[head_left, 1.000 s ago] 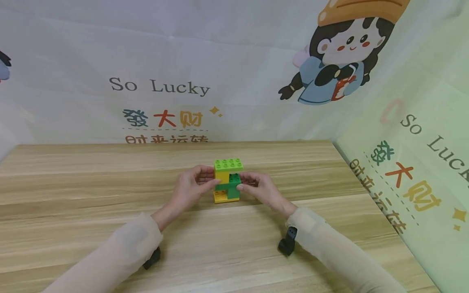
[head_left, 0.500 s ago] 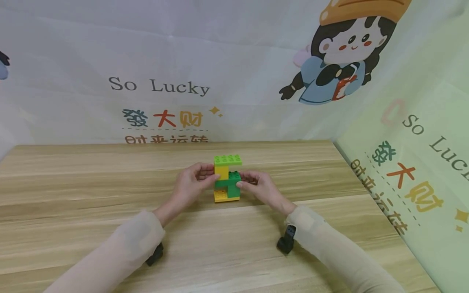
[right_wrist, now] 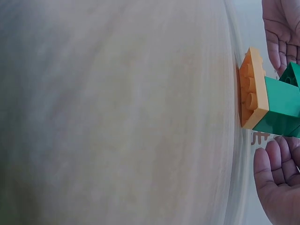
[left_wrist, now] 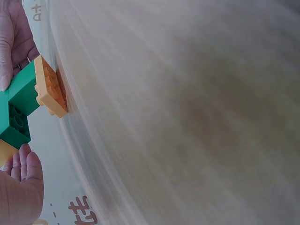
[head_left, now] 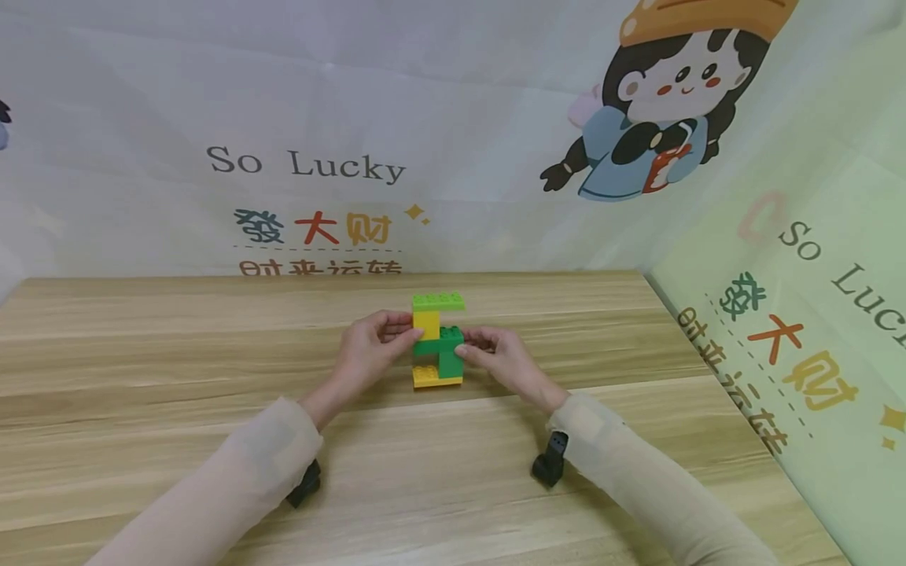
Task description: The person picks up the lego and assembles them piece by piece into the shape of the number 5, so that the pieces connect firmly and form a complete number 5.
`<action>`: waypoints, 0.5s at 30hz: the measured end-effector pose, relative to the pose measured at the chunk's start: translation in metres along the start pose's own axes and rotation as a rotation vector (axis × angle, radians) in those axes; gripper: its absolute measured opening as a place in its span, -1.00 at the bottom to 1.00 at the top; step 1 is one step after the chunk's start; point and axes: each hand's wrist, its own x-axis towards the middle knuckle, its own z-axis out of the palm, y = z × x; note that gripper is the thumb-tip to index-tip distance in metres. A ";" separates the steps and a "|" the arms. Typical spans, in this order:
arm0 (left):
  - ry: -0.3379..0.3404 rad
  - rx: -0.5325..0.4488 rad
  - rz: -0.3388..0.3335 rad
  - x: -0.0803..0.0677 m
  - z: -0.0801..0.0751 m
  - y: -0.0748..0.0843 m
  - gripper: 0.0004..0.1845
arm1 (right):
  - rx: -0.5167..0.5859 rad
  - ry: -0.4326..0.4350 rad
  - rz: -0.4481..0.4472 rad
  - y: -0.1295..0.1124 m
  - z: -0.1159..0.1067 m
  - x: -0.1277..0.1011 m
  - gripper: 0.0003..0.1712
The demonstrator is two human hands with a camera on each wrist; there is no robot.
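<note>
A small stack of toy building bricks stands near the middle of the table in the head view. Its base is an orange-yellow brick (head_left: 427,377) with studs. On that base sits a green brick (head_left: 451,360), with a flat green piece jutting left. Above the flat piece are a yellow brick (head_left: 427,325) and a lime-green plate (head_left: 439,302) overhanging to the right. My left hand (head_left: 378,344) holds the stack at the yellow brick, thumb in front. From the other side my right hand (head_left: 499,355) pinches the green brick, thumb on its near face. Fingers behind the bricks are partly hidden.
Under the hands lies a wood-grain table (head_left: 439,472). Its far edge meets a printed cloth backdrop (head_left: 481,118), which also runs along the right side. A black wrist camera (head_left: 550,460) hangs below the right sleeve.
The stack has tipped back more upright, so its top plate shows less of its studded face and sits higher. Both hands have risen slightly with it and keep their holds.
</note>
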 end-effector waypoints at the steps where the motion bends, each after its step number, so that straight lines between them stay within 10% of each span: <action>1: 0.002 -0.004 -0.004 0.001 0.000 0.000 -0.59 | 0.001 0.001 0.003 0.000 0.000 0.000 -0.61; 15: 0.016 0.007 -0.036 0.009 0.001 -0.004 -0.59 | -0.012 0.007 0.021 -0.003 0.002 0.004 -0.62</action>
